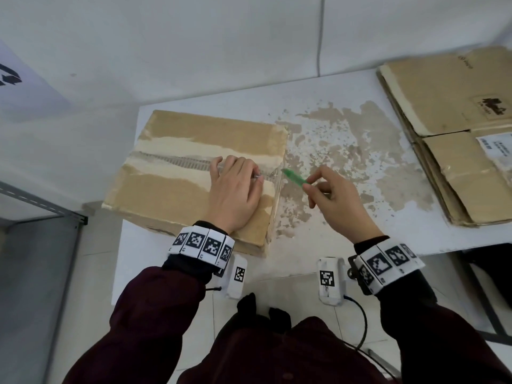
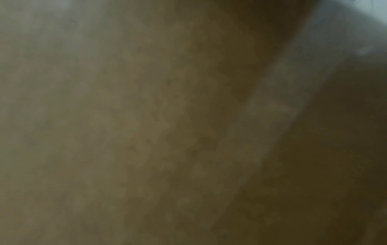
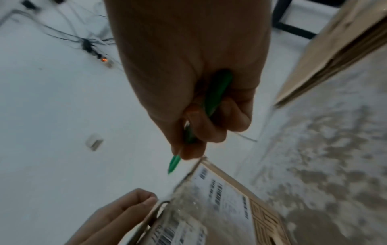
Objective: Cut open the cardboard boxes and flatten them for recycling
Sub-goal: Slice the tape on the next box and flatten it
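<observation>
A brown cardboard box (image 1: 177, 151) with a torn strip along its top seam lies on the left of the white table (image 1: 318, 245). My left hand (image 1: 238, 184) rests flat on the box top near its right edge, fingers straight. My right hand (image 1: 324, 189) grips a green cutter (image 1: 295, 177), whose tip points at the taped right edge of the box, just short of it. In the right wrist view the cutter (image 3: 173, 164) sticks out below my curled fingers (image 3: 209, 129), above the box's labelled side (image 3: 220, 199) and my left hand (image 3: 117, 215). The left wrist view is a dark blur.
A stack of flattened cardboard (image 1: 457, 134) lies at the table's back right. The tabletop between box and stack has worn brown patches (image 1: 346, 151). A grey metal frame (image 1: 41, 206) stands to the left, a black frame (image 1: 484, 286) at the lower right.
</observation>
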